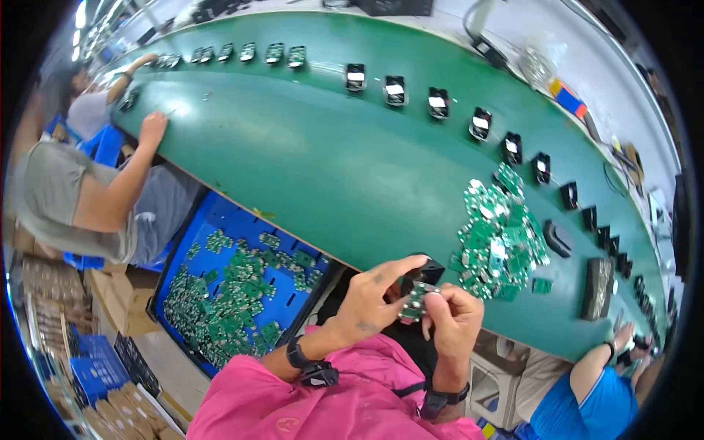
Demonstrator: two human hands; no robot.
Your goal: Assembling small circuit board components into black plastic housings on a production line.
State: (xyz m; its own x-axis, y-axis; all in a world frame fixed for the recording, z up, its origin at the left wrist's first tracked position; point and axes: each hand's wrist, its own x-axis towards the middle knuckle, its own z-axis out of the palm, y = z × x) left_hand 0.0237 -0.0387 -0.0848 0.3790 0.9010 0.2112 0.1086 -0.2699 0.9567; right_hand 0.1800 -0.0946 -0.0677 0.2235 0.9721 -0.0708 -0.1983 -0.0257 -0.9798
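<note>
Just off the bench's near edge, my left hand (370, 297) is closed around a small black plastic housing (431, 271). A green circuit board (415, 299) sits against the housing, between my two hands. Fingers of my right hand (455, 315) pinch the board's right end. My left thumb is partly hidden behind the board, and so is the inside of the housing. Right of my hands, a heap of loose green circuit boards (495, 246) lies on the green bench (315, 169).
A blue tray (192, 238) of boards stands at the left below the bench. Black housings (438, 103) line the far side. A dark block (598, 288) and a black curved object (557, 239) lie right of the heap. Co-workers sit left (88, 191) and right (598, 396).
</note>
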